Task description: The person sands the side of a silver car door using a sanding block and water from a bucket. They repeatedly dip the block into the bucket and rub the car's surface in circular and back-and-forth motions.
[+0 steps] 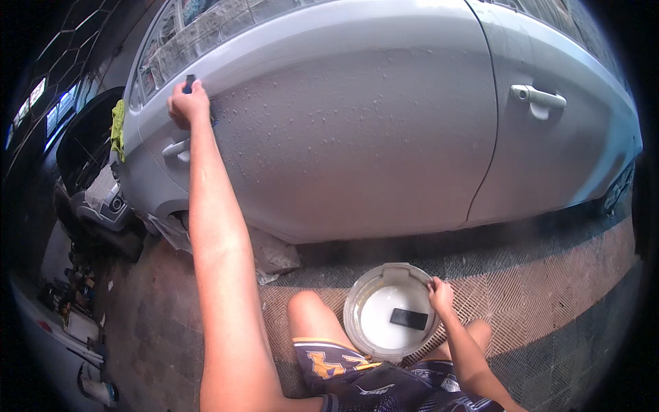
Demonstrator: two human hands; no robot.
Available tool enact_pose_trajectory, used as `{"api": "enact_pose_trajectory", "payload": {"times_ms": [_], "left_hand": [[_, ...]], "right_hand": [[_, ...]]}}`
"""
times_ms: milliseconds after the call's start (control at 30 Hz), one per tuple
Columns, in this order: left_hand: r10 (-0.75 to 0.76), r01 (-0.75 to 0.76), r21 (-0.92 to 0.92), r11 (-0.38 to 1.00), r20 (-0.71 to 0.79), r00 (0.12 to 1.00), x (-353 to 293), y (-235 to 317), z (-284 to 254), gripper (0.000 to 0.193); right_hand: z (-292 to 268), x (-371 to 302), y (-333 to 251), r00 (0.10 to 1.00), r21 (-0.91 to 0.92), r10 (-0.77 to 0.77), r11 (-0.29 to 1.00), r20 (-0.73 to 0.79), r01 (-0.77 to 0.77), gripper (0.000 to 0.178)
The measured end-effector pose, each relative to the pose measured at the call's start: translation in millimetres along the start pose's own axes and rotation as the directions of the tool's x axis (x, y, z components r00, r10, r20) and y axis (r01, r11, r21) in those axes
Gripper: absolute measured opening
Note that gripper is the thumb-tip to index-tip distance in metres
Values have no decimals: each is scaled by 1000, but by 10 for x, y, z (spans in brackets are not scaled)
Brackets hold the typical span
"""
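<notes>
Head view: left hand (188,103) pinches a dark block (189,83) against the grey car door (357,137); right hand (441,296) closes on the white bucket (358,296) rim, steadying it.

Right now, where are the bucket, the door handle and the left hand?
bucket (357,296): head view, left rim.
door handle (539,97): head view, middle of the bar.
left hand (187,104): head view, back of the hand.
</notes>
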State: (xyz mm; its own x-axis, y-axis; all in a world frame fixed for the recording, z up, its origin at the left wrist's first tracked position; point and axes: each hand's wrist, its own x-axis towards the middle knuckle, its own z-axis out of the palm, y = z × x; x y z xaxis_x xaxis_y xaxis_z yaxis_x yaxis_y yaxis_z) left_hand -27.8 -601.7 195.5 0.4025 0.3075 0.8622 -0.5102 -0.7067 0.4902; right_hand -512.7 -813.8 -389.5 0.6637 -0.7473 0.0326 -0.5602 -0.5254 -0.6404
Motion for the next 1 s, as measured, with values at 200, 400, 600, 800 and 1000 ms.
{"api": "enact_pose_trajectory", "payload": {"times_ms": [200, 400, 600, 800, 1000], "left_hand": [[603, -649, -226, 726, -246, 759, -1378, 1634, 164, 27], [298, -255, -351, 901, 73, 952, -614, 597, 90, 35], [115, -121, -238, 964, -38, 993, -540, 546, 215, 35], [678, -668, -393, 632, -139, 722, -2006, 2623, 118, 28], [315, -295, -219, 930, 64, 947, -33, 154, 103, 37]], "right_hand": [[0, -49, -114, 999, -49, 14, 999, 42, -12, 21], [-38, 14, 195, 1000, -74, 19, 997, -10, -20, 19], [53, -38, 109, 1000, 7, -7, 1000, -26, 7, 18], [4, 9, 158, 999, -103, 27, 994, 22, -25, 21], [79, -28, 46, 1000, 83, -16, 996, -25, 18, 17]]}}
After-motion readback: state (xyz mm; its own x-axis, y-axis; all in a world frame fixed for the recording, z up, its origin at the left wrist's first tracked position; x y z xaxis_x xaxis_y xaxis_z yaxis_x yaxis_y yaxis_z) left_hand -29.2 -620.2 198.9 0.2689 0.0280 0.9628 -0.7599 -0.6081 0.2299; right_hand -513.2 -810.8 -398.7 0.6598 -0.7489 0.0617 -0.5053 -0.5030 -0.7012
